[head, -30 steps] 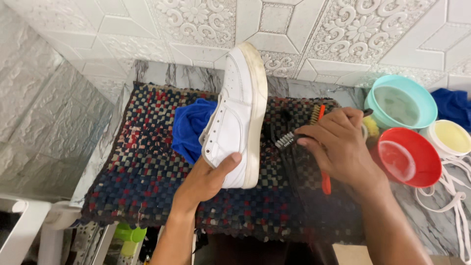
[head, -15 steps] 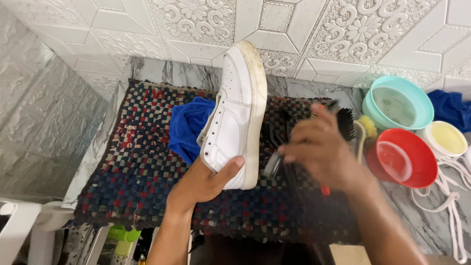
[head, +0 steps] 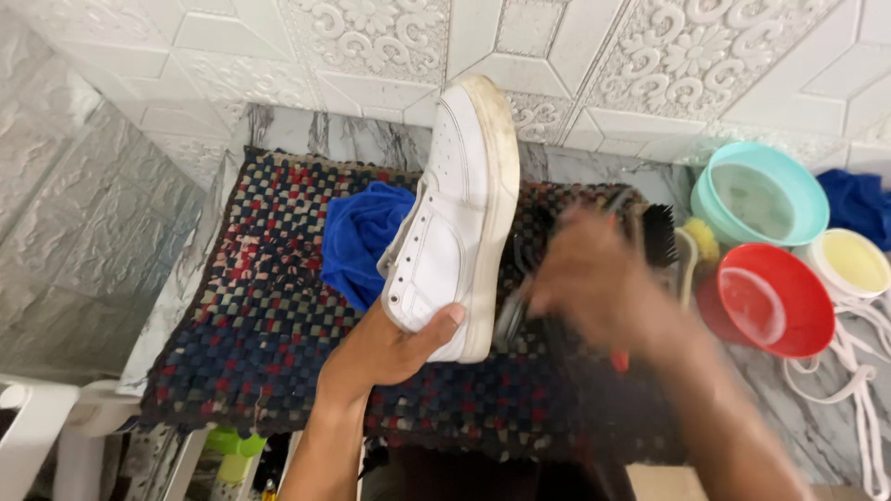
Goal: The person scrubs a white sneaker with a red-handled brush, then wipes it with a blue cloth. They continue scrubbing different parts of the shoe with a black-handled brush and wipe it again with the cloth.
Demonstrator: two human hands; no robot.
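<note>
— Since a second ago your right hand [head: 594,288] has swung off the brush's handle side and now sits blurred just beside the sole of the white sneaker [head: 459,213]; the sneaker itself has hardly shifted.

— And the fingers?

— Your left hand [head: 390,348] has its fingers clamped on the sneaker's toe end, thumb on top, holding it tilted on edge above the woven mat [head: 241,315] on the marble tabletop [head: 817,427]. Your right hand is too smeared to tell whether its fingers are closed on anything; the black brush [head: 654,237] shows just past it.

— What lies around?

— Your blue cloth [head: 362,237] is behind the sneaker. Right of the brush stand a red bowl [head: 789,311], a teal bowl [head: 798,190], a cream bowl [head: 849,264] and white laces [head: 849,371].
</note>
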